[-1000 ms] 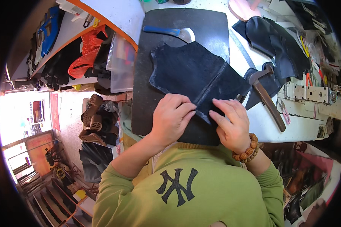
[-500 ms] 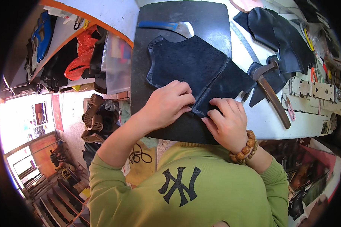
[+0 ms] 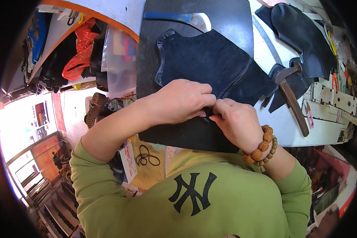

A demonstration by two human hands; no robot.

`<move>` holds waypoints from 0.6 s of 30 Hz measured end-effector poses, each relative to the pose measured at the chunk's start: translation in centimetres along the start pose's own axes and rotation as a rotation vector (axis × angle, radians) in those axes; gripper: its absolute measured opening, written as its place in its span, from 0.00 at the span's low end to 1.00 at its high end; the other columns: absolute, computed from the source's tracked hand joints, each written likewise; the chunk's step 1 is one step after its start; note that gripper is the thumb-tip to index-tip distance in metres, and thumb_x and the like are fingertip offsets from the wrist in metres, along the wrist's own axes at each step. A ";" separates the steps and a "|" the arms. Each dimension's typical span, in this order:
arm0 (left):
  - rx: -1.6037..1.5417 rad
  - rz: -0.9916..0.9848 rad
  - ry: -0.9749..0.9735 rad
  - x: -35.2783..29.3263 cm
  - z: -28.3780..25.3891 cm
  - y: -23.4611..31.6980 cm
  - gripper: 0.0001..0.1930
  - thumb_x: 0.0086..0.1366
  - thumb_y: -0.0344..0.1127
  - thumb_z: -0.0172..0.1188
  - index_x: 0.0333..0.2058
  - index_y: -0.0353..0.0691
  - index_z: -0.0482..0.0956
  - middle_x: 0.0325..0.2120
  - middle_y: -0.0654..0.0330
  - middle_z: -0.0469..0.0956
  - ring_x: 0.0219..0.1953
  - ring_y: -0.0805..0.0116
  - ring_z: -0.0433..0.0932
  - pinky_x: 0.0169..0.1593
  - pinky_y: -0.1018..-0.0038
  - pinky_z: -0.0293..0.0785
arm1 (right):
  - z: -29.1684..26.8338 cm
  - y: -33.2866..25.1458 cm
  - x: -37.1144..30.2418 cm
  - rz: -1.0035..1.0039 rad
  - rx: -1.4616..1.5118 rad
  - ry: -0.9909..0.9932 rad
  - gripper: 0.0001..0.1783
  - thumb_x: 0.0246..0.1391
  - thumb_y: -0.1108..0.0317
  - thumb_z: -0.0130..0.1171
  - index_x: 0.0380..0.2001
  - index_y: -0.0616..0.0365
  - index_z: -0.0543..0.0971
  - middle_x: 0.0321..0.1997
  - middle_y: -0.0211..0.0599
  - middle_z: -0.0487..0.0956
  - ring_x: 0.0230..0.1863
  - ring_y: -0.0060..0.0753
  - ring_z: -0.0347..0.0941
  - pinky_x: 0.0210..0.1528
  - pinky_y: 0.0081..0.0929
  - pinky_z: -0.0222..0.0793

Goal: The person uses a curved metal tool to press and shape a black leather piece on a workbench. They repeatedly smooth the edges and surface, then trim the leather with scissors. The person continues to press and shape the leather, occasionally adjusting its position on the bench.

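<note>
A black leather piece (image 3: 202,55) with a seam across it lies on the dark work board (image 3: 174,137). Both hands pinch its near edge by the lower end of the seam. My left hand (image 3: 182,99) has its fingers curled and pressed together on that edge. Close against it, my right hand (image 3: 238,121), with a beaded bracelet at the wrist, grips the same edge between thumb and fingers. The fingers hide most of the bit of leather between them.
Beyond the leather lies a blue-handled knife (image 3: 178,17) with a broad blade. To the right are a wooden-handled hammer (image 3: 293,105), a metal ruler (image 3: 267,41), small pink-handled snips (image 3: 309,115) and black leather boot parts (image 3: 301,33). Clear plastic bags (image 3: 121,59) hang at the left.
My hands have come together at the seam's near end; before, they were apart along the edge. My right hand's fingers have closed in. The whole view has shifted slightly.
</note>
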State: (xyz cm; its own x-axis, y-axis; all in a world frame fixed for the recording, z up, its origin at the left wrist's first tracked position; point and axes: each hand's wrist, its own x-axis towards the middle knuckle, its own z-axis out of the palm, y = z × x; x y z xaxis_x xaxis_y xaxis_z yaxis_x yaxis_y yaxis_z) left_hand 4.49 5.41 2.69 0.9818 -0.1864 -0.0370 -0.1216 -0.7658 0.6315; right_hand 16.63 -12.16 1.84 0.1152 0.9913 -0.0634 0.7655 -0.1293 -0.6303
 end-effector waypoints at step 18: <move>0.309 0.046 -0.087 0.0 0.8 1.8 0.04 0.54 0.33 0.58 0.29 0.40 0.75 0.23 0.61 0.72 0.25 0.64 0.78 0.26 0.71 0.76 | 0.3 -0.4 -0.2 0.002 0.041 0.088 0.08 0.47 0.72 0.64 0.26 0.57 0.72 0.25 0.38 0.74 0.25 0.45 0.75 0.26 0.36 0.71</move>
State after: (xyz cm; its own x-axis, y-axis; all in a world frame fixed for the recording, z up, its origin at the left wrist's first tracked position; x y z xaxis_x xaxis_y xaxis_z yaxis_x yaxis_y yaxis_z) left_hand 4.17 3.57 3.19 0.9598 -0.2665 -0.0883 -0.2168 -0.9035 0.3697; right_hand 16.17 -12.26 1.87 0.1735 0.9848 0.0027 0.7387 -0.1283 -0.6617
